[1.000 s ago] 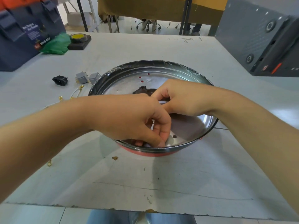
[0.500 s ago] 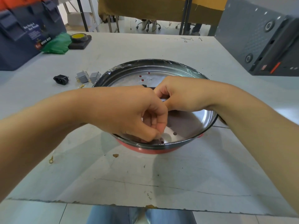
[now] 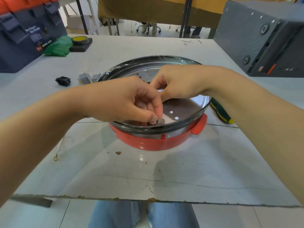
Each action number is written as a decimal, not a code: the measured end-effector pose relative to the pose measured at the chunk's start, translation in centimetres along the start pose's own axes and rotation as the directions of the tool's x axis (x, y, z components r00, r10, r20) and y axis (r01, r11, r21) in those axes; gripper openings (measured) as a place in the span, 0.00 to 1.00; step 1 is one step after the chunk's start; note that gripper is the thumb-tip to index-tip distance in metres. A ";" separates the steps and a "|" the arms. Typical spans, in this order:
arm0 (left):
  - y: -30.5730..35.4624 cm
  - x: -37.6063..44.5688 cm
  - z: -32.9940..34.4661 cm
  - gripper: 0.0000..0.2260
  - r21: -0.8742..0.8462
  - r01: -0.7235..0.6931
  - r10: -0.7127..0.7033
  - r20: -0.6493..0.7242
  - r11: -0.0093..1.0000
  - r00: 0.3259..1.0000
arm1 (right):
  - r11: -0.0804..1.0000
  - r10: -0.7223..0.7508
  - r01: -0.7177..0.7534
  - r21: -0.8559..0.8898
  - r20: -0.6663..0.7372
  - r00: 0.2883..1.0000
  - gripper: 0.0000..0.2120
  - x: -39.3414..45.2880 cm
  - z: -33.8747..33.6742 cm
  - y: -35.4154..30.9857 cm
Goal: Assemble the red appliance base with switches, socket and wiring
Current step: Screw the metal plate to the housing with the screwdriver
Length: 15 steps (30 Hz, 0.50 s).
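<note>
White table [image 3: 164,170], red appliance base [image 3: 153,143] with its shiny metal pan at mid-table, left hand [image 3: 125,101] and right hand [image 3: 179,83] inside it, fingers curled, pinching something too small to tell, black socket [image 3: 63,81] and two grey switches [image 3: 89,78] toward the left edge

Red base [image 3: 158,142] near edge now tipped up, side handle [image 3: 199,124] exposed; screwdriver [image 3: 220,112] revealed.

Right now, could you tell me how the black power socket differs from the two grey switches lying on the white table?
The black power socket is dark, single and lies apart to the left; the two grey switches are pale, paired side by side and sit right beside the steel rim of the red appliance base. The socket shows an open face; the switches show closed bodies. All rest loose on the white table, with neither hand on them.
</note>
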<state>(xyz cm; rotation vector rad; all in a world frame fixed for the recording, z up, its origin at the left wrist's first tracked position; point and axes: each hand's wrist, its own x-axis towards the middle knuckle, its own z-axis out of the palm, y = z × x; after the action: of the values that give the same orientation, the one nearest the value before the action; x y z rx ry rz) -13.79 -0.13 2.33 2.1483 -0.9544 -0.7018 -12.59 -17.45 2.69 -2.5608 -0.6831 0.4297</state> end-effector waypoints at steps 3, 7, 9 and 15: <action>0.0 0.1 0.2 0.04 -0.003 0.008 -0.008 0.004 1.000 1.000 | 1.000 -0.004 0.004 -0.016 -0.003 1.000 0.05 0.0 0.2 0.1; 0.0 0.1 0.4 0.03 -0.003 0.017 -0.017 0.007 1.000 1.000 | 1.000 -0.021 0.021 0.007 -0.011 1.000 0.06 -0.2 0.7 0.3; 0.0 0.1 0.4 0.02 0.010 0.010 -0.010 0.011 1.000 1.000 | 0.999 -0.030 0.031 0.025 -0.025 0.999 0.06 -0.3 0.9 0.4; -0.2 0.2 0.7 0.02 0.051 -0.021 0.020 0.018 0.998 1.000 | 1.000 -0.013 0.014 0.017 -0.073 0.997 0.11 -0.7 1.6 0.6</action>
<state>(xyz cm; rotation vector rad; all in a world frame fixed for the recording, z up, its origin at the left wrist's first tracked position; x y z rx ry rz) -14.11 -0.42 1.74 2.1766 -1.0122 -0.6944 -13.54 -17.70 1.19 -2.5402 -0.6666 0.3348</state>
